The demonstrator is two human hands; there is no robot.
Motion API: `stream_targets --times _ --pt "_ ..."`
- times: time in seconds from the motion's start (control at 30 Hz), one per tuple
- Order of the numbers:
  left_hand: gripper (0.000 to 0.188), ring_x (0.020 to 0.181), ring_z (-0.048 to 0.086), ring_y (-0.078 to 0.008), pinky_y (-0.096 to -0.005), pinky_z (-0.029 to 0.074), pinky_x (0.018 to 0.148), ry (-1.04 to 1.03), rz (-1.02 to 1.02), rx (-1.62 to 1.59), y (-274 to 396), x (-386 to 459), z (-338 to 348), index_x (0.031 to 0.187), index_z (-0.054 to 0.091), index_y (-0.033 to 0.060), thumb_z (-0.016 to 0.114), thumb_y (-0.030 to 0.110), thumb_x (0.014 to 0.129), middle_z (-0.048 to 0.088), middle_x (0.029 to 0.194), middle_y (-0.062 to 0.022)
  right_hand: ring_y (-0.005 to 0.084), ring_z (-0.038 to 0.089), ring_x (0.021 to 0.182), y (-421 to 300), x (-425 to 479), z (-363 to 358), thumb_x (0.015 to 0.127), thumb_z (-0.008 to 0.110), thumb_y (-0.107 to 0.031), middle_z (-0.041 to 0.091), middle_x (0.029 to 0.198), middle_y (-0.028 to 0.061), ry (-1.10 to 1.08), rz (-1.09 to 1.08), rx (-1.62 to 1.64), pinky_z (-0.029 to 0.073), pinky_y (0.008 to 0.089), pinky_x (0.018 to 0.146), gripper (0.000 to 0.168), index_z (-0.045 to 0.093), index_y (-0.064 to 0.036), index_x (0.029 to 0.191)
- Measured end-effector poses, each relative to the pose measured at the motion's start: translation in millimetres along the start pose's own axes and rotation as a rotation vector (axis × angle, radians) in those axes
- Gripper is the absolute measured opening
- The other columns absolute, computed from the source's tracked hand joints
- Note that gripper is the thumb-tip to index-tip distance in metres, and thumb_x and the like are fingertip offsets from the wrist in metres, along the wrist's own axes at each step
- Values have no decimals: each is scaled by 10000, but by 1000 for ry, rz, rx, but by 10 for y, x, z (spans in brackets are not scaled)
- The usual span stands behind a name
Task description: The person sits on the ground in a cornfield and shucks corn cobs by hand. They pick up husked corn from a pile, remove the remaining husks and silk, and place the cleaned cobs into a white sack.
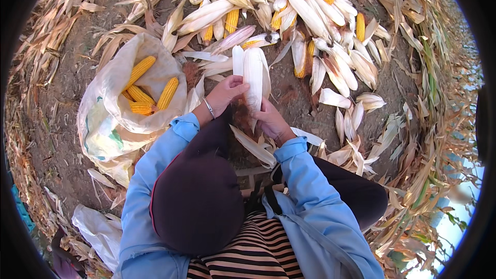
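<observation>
Both hands hold one ear of corn in a pale dry husk (254, 71), out in front of my knees. My left hand (226, 91), with a metal bangle at the wrist, pinches the husk from its left side, where a strip of husk stands apart. On the lower right of the ear, my right hand (271, 120) grips near the brown silk. The kernels of this ear are hidden by the husk. To the left stands an open woven sack (112, 112) with several bare yellow corn cobs (167, 93) inside.
A heap of husked-over ears (310, 15) lies ahead, some showing yellow kernels. Loose husks (352, 151) litter the soil at right and between my legs (252, 147). Dry corn stalks (422, 46) border the ground. A white plastic sack (97, 232) lies at the lower left.
</observation>
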State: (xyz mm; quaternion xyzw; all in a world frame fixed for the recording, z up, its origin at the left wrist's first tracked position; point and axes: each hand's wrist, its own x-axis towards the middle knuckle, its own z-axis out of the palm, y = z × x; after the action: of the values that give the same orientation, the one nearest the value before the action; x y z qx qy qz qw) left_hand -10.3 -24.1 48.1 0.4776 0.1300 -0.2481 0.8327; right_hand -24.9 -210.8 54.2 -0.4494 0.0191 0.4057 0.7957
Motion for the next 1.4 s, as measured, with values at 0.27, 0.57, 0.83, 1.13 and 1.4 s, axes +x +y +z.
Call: stream_targets --times 0.27,0.57,0.83,1.13,1.4 --pt "481 1090 540 -200 -377 431 976 -62 103 -302 58 -51 6 1266 426 42 655 143 855 550 1183 -74 35 459 543 88 -122 206 784 614 -34 550 824 -10 163 76 -91 330 184 428 401 482 -69 1161" --pt "493 1180 482 -226 -427 408 1010 61 470 -323 369 -175 -14 1294 388 48 624 51 861 485 1271 -90 126 532 632 534 -221 -622 893 513 -62 580 726 -8 400 46 -640 425 276 584 238 603 -56 1113" --pt "465 1120 526 -215 -405 442 969 84 523 -359 669 -399 -269 1256 432 47 639 21 841 538 1192 -75 434 478 1107 868 -405 -431 683 767 -346 386 1349 187 478 41 -1543 442 491 884 760 419 -190 1341" --pt "477 1149 506 -253 -427 420 995 126 499 -313 610 -578 -246 1277 393 27 609 9 852 505 1230 -116 362 551 1021 1111 -450 -501 769 630 -115 525 1063 170 181 80 -1579 485 430 821 291 594 -106 1057" --pt "496 1196 453 -246 -427 361 1041 188 494 -306 588 -591 -230 1323 364 38 575 24 874 463 1283 -103 316 591 840 675 -121 -228 853 495 -92 492 976 139 279 -207 -1818 514 439 651 395 495 -201 1232"
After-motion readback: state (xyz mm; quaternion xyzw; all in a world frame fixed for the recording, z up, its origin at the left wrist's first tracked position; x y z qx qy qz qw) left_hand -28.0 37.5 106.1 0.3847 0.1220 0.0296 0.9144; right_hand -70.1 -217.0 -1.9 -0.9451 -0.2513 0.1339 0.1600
